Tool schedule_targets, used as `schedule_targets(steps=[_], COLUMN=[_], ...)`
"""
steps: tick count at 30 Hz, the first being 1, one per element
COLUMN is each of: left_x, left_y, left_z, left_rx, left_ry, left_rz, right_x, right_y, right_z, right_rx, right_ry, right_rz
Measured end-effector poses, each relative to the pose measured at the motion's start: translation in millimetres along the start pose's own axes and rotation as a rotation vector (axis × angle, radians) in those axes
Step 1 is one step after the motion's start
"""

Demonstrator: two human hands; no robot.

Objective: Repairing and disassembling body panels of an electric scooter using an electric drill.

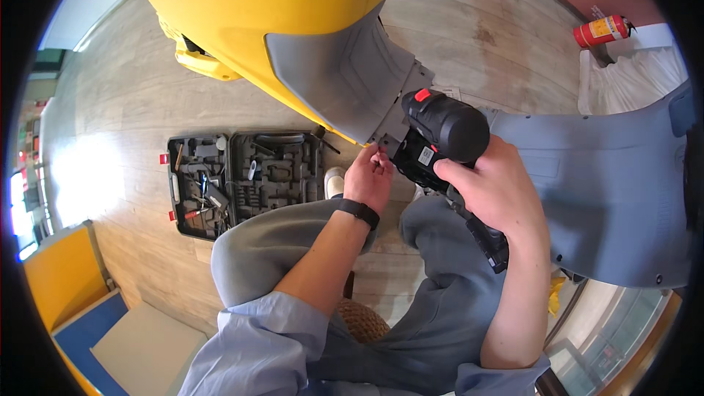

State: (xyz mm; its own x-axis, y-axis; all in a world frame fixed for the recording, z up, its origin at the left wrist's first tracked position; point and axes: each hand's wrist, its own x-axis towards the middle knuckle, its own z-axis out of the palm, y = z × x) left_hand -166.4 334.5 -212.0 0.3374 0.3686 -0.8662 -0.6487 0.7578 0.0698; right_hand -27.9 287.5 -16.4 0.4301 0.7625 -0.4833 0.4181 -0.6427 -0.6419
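Note:
My right hand (499,194) is wrapped round a black cordless drill (458,128) with a red-orange switch on its top. The drill's front end sits beside the lower edge of a grey panel (330,66) set in a large yellow housing (220,7). My left hand (370,180) is at the panel's bottom corner, its fingers bunched together at a dark bracket with holes. Whatever small thing those fingers pinch, if any, is hidden. A black band circles my left wrist.
An open black tool case (246,132) with loose tools lies on the wooden floor, left of my knees. To the right stretches a wide grey panel (587,183). A red fire extinguisher (601,31) stands far right; flat boards (147,345) lie at lower left.

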Motion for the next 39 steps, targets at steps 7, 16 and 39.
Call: schedule_targets(steps=[7, 16, 39], left_x=[18.5, 22.4, -32.1], left_y=[-3.9, -14.5, -6.9], left_z=[-8.0, -2.2, 24.8], left_rx=[-0.050, -0.150, 0.049], left_ry=[-0.055, 0.067, -0.182], left_rz=[-0.090, 0.005, -0.137], right_x=[9.4, 11.7, -3.2], right_y=[5.4, 16.6, 12.1], right_z=[4.0, 10.3, -16.8], right_rx=[0.046, 0.118, 0.473], right_ry=[-0.254, -0.323, -0.300], right_rz=[0.234, 0.293, 0.262])
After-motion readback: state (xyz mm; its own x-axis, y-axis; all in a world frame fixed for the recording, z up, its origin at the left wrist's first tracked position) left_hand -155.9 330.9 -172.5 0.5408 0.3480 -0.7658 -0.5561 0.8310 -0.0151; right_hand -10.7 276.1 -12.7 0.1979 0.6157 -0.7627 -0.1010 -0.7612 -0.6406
